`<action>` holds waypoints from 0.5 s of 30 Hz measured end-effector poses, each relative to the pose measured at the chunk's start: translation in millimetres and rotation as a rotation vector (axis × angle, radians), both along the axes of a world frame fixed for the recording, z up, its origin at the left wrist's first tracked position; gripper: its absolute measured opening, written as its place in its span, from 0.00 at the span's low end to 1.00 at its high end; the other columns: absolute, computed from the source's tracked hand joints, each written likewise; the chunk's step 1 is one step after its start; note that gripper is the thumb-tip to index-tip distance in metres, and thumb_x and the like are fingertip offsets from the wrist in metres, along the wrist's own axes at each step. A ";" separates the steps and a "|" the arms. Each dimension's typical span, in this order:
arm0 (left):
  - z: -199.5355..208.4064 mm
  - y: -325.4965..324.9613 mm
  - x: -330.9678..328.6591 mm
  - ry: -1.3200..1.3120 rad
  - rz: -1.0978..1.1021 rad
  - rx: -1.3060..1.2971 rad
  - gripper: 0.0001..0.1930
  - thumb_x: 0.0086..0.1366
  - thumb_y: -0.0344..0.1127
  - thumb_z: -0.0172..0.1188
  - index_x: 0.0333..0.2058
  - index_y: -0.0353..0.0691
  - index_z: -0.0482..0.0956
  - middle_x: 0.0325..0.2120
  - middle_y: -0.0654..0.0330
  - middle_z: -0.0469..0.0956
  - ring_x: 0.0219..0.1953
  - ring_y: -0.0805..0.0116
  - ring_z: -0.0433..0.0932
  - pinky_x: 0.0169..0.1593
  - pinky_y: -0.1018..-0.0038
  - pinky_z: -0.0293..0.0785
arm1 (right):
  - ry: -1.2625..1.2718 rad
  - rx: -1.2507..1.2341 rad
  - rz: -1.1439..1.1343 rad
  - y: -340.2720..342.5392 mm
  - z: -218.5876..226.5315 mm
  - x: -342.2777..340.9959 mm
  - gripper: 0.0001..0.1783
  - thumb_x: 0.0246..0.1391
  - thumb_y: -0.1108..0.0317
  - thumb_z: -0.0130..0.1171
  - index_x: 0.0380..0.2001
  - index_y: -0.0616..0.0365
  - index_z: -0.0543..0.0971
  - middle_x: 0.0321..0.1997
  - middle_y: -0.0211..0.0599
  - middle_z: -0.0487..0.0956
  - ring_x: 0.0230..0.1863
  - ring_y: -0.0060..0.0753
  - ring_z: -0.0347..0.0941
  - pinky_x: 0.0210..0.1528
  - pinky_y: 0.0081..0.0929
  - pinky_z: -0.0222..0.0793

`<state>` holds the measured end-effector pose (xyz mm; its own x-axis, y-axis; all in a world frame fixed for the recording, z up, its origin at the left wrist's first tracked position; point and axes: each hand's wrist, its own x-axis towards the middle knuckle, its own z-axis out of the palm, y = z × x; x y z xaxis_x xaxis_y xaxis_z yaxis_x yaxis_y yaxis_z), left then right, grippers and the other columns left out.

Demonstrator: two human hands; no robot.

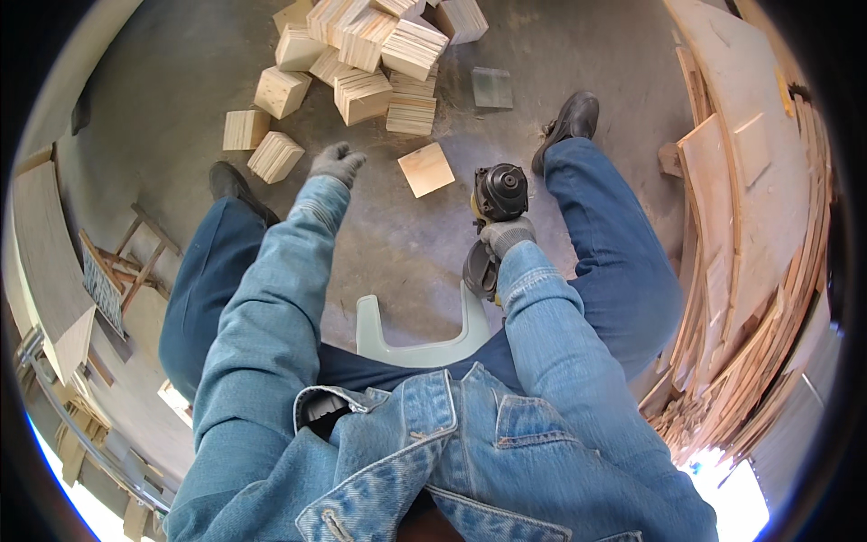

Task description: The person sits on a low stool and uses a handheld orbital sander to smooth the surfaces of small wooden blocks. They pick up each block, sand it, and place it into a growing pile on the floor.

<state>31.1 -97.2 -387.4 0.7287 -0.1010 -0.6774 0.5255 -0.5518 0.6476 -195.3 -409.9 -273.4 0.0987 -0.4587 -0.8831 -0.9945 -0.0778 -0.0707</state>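
Black-and-yellow round-headed power tool point(501, 191) is filling the wrapped, grey-gloved right hand point(508, 235); grey-gloved left hand point(336, 165) is hanging half-curled, contents unclear.

Moderate, even light; grey concrete floor point(379, 248) carries bluish sheen at centre. White glare burns out past near left and right corners. Pale-brown wooden boards point(766, 321) bow along right edge; picture rim black.

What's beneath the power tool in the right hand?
Grey floor shows around the power tool; whatever lies directly below is covered by the tool and right hand.
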 end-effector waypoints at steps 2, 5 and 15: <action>60.0 -0.4 9.0 0.018 0.084 -0.128 0.37 0.61 0.36 0.73 0.66 0.37 0.66 0.32 0.61 0.79 0.27 0.72 0.75 0.29 0.72 0.74 | 0.025 0.070 -0.025 7.0 24.9 12.8 0.07 0.46 0.74 0.66 0.31 0.61 0.82 0.19 0.37 0.79 0.16 0.32 0.75 0.19 0.33 0.71; 198.1 -18.4 17.5 -0.129 0.095 -0.219 0.27 0.61 0.37 0.73 0.58 0.36 0.76 0.34 0.61 0.81 0.29 0.73 0.78 0.31 0.74 0.75 | -0.014 0.017 -0.067 5.9 18.4 3.1 0.05 0.45 0.74 0.66 0.28 0.61 0.81 0.19 0.38 0.79 0.16 0.34 0.75 0.19 0.34 0.70; 366.0 145.9 -3.4 -0.500 0.076 -0.171 0.23 0.67 0.32 0.67 0.59 0.35 0.76 0.50 0.54 0.82 0.52 0.68 0.80 0.56 0.73 0.76 | -0.236 -0.045 -0.024 16.9 60.8 -17.3 0.05 0.42 0.72 0.67 0.25 0.62 0.83 0.18 0.39 0.80 0.17 0.34 0.77 0.22 0.33 0.73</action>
<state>27.7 48.7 -21.4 0.9679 -0.1136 -0.2243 0.1645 -0.3887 0.9066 -212.6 -393.0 -212.5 0.2887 -0.5018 -0.8154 -0.9523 -0.0626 -0.2987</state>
